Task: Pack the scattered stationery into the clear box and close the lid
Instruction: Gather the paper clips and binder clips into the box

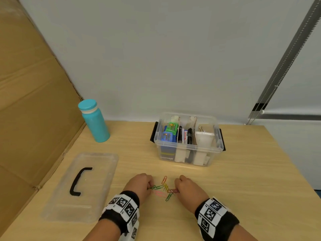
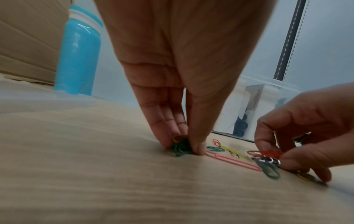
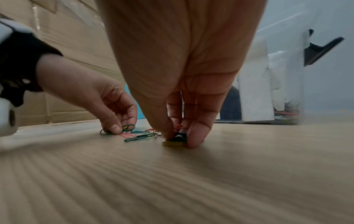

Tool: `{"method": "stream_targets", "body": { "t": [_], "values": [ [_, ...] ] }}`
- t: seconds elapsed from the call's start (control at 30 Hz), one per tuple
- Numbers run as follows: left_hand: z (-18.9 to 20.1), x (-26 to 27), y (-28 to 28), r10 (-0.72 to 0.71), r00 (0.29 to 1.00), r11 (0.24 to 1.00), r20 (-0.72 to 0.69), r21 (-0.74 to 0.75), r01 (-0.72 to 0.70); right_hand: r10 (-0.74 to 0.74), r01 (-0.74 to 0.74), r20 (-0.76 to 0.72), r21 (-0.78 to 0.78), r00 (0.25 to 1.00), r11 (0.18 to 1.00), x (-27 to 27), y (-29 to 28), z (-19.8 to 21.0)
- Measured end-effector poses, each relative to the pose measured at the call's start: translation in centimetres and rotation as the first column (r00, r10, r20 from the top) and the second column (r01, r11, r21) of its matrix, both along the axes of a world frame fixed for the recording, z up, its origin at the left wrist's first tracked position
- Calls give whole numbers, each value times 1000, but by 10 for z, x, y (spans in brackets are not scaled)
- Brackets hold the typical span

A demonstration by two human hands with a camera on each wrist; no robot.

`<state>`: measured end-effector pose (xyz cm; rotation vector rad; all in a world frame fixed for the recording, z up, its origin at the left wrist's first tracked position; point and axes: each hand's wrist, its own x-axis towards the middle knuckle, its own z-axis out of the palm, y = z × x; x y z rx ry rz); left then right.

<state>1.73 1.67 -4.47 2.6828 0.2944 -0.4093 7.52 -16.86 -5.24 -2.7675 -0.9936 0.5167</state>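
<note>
Several coloured paper clips [image 1: 164,189] lie scattered on the wooden table near its front edge. My left hand [image 1: 141,184] pinches a bunch of green clips [image 2: 181,147] against the table at the left of the pile. My right hand [image 1: 186,186] pinches a few clips [image 3: 177,138] at the right of it. Loose pink, yellow and green clips [image 2: 232,159] remain between the hands. The clear box [image 1: 188,139] stands open behind them, with pens, a stapler and white dividers inside. Its clear lid [image 1: 81,186] with a black handle lies flat to the left.
A teal bottle [image 1: 94,120] stands at the back left, next to a cardboard wall [image 1: 31,101] that runs along the table's left side. A white wall closes the back. Bare tabletop [image 1: 251,180] stretches to the right of the hands.
</note>
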Motion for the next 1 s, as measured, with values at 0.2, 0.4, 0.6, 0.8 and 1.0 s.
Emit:
{"method": "stream_targets", "body": {
  "t": [0.2, 0.4, 0.6, 0.8, 1.0],
  "values": [
    [3, -2, -6, -31, 999, 996, -33, 78, 34, -108, 126, -131, 140, 986, 982, 7, -6, 5],
    [2, -3, -6, -51, 997, 994, -51, 90, 55, -53, 711, -840, 422, 541, 563, 12, -36, 6],
    [2, -8, 4, -70, 996, 997, -51, -43, 67, 275, 917, -943, 268, 188, 294, 5, -47, 16],
    [12, -15, 12, 261, 957, 564, -130, -784, -260, -197, 470, -550, 412, 811, 781, 6, -41, 15],
    [14, -14, 3, 485, 814, 163, -320, -881, -444, -36, 53, -237, 68, 971, 996, 2, -42, 10]
  ]
}}
